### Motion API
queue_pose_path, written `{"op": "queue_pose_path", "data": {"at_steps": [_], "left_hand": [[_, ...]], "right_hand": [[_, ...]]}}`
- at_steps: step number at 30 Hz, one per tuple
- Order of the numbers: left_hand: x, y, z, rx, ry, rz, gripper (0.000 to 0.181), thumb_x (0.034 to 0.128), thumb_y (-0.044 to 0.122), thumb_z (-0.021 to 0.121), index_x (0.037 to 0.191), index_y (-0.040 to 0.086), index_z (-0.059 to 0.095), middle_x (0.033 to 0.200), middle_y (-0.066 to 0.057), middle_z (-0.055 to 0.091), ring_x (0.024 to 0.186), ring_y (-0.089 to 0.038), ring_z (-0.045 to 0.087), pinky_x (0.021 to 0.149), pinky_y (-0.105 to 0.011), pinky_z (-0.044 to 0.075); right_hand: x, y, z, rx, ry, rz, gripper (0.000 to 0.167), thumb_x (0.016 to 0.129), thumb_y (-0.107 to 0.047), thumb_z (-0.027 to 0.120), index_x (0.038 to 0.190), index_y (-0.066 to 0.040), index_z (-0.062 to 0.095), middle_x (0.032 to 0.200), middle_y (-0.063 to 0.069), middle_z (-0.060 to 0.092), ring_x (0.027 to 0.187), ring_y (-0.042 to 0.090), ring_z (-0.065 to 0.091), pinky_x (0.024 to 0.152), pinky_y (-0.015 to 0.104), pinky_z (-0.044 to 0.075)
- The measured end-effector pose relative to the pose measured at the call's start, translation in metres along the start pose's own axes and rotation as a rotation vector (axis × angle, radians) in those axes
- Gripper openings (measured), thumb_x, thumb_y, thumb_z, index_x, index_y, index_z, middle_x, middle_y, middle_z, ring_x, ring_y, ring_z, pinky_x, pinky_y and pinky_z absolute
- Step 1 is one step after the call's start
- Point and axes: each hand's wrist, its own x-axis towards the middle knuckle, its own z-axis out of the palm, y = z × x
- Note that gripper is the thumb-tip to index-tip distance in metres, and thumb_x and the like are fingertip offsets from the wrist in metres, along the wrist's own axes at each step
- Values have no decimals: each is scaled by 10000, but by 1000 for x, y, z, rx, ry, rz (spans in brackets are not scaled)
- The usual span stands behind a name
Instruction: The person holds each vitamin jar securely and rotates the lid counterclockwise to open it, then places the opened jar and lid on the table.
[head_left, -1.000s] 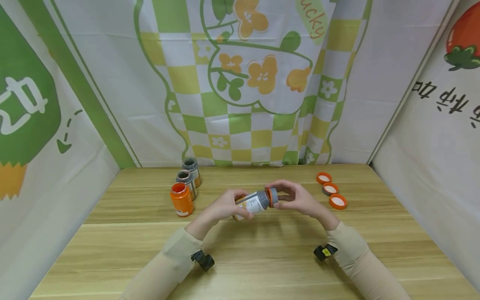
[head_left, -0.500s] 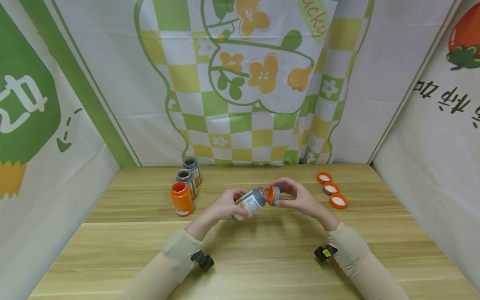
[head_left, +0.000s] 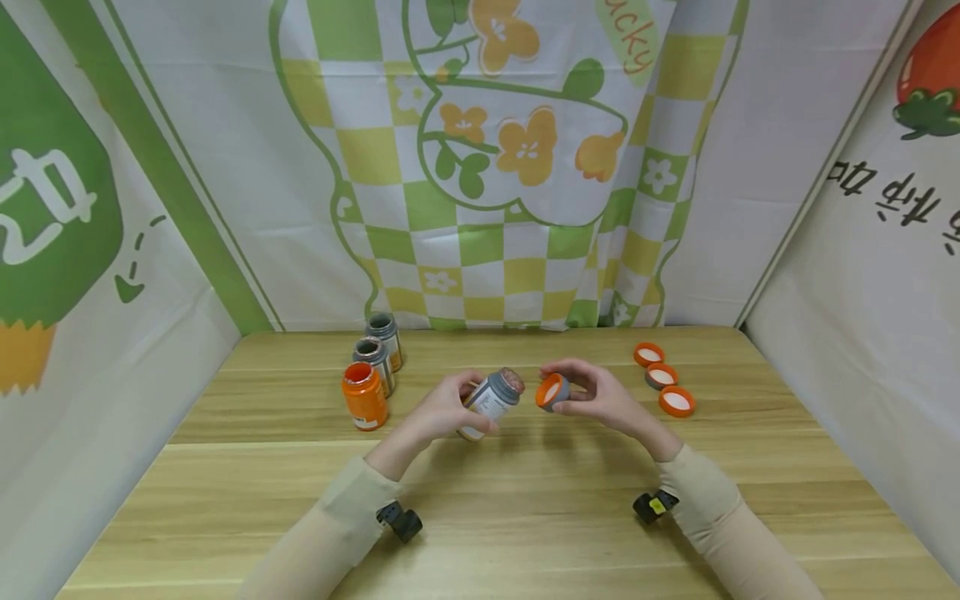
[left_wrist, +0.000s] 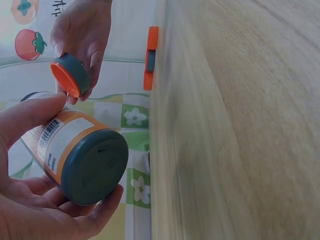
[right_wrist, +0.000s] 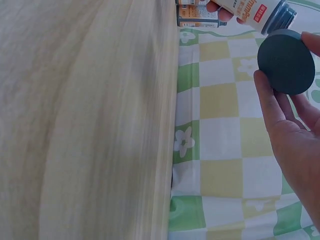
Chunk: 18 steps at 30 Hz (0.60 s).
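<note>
My left hand (head_left: 445, 410) grips a grey bottle (head_left: 489, 403) with an orange and white label, tilted with its mouth up and to the right. In the left wrist view the thumb and fingers curl round the bottle's body, its dark base (left_wrist: 95, 167) facing the camera. A grey screw cap (head_left: 555, 392) with an orange inner rim and pale liner is pinched by my right hand (head_left: 596, 396), just right of the bottle and apart from it. The right wrist view shows the cap's dark flat top (right_wrist: 286, 61) between thumb and fingers.
On the wooden table (head_left: 525, 517), an open orange bottle (head_left: 364, 398) stands at the left, with two open grey bottles (head_left: 372, 357) behind it. Three caps (head_left: 677, 402) lie liner up in a row at the right. A printed curtain (head_left: 502, 250) hangs behind the table.
The cap has come off the bottle's mouth and moved slightly right, its inside turning toward the head camera. The bottle has tipped more upright and shifted a little left.
</note>
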Motion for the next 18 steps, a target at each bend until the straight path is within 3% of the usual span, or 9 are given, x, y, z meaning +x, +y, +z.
{"op": "queue_pose_path", "data": {"at_steps": [4,18], "left_hand": [[-2,-1,-2,11,20,-3,547,633,34,801,1119,53,550,996,-103,674,865,-173,607,738,-301,494],[-2,-7,-6,37,45,-10,572,610,61,823,1119,76,561,1019,-95,678,899,-187,609,781,-337,490]], "right_hand": [[-1,3,-2,2,-6,4,586,810,-21,707,1327,90,455,1355,238,486,1213,281,513,882,249,504],[-2,15,-8,-47,17,32,593,793,-46,737,1327,34,494,1356,175,515,1233,337,484,877,237,502]]}}
